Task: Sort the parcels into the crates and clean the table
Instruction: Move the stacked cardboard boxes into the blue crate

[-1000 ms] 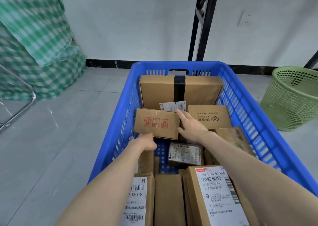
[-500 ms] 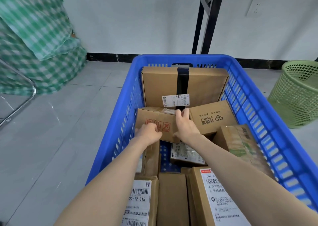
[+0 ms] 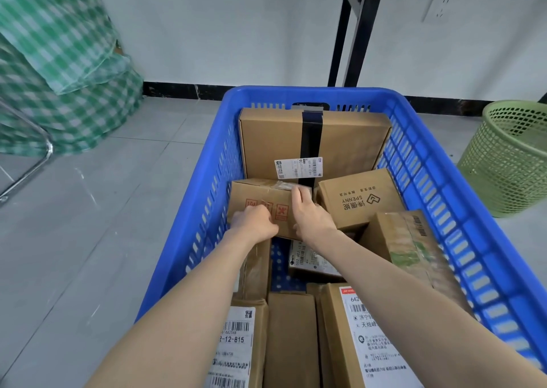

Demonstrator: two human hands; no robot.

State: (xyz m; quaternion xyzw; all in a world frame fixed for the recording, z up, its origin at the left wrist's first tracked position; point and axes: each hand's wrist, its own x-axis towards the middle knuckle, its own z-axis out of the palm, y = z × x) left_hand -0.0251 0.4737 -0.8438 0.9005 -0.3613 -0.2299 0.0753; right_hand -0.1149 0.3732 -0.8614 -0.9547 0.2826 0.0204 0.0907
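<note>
A blue plastic crate stands on the floor, filled with several cardboard parcels. Both my hands are inside it on a small brown box with red handling symbols, which sits against the crate's left wall. My left hand grips its near left part, fingers curled. My right hand grips its right end, fingers over the top edge and thumb on the near face. Behind it a large flat box with black tape leans on the far wall. A SPENNY box lies to the right.
More labelled parcels fill the crate's near end, and a taped box leans at the right wall. A green mesh bin stands right of the crate. Green checked cloth and a chrome tube are at left. Black frame legs rise behind.
The small box has shifted deeper and leftward in the crate. My left hand came up onto its front, and my right hand closed round its right end. The view moved closer.
</note>
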